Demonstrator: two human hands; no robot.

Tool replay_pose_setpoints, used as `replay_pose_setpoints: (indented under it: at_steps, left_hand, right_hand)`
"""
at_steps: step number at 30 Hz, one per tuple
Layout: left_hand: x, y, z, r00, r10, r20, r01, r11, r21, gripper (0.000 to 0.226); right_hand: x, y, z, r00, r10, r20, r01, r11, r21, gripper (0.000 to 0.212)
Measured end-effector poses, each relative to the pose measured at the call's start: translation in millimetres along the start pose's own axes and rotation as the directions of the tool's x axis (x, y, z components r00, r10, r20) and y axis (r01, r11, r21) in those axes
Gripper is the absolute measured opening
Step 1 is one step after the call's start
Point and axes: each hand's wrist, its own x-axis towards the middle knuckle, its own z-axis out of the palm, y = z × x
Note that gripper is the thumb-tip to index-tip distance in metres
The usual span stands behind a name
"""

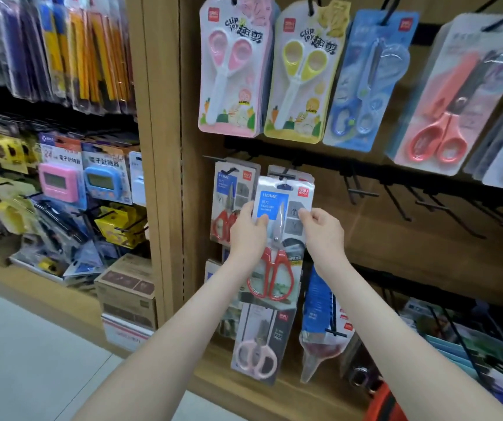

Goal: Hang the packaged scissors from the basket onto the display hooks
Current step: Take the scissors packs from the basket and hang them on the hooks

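Left hand (248,230) and right hand (323,235) hold a scissors pack (277,259) up against a wooden display panel (396,238).
Each hand pinches one side edge of the pack near its top. The pack is a flat, glossy card under clear plastic, with a blue label, steel blades and red looped handles. It sits near the panel's left edge, its top just below a black hook (282,176).

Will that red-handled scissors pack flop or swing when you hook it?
Probably stiff: the red-handled scissors blister pack looks flat though the left hand and right hand pinch only its upper sides. Likely bottom-heavy, handles low, so it may swing.
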Motion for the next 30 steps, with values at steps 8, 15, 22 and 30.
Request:
replay_pose_setpoints:
  at_steps: [8, 15, 22, 30]
  left_hand:
    - [14.3, -11.9, 27.8, 0.978, 0.193, 0.084, -0.208, 0.843, 0.496, 0.069]
    - [-66.5, -17.3, 98.8, 0.935, 0.279, 0.221, -0.355, 0.763, 0.541, 0.075]
    - [-221.6, -21.1, 219.6, 0.649, 0.198, 0.734, -0.585, 0.747, 0.316, 0.076]
    - [-359.9, -73.6, 314.4, 0.296, -0.046, 0.954, -0.690, 0.680, 0.247, 0.072]
  right_hand:
    - [40.8, 8.9, 4.5, 0.998, -0.054, -0.012, 0.048, 0.963, -0.265, 0.026]
    - [-34.5, 77.3, -96.3, 0.980, -0.180, 0.091, 0.201, 0.855, -0.479, 0.038]
    - [-197.5, 203.6, -284.6, 0.997, 0.004, -0.079, -0.064, 0.640, -0.766, 0.054]
    - [-312.0, 293.3, -417.1, 0.886, 0.333, -0.323, -0.438, 0.369, -0.820, 0.085]
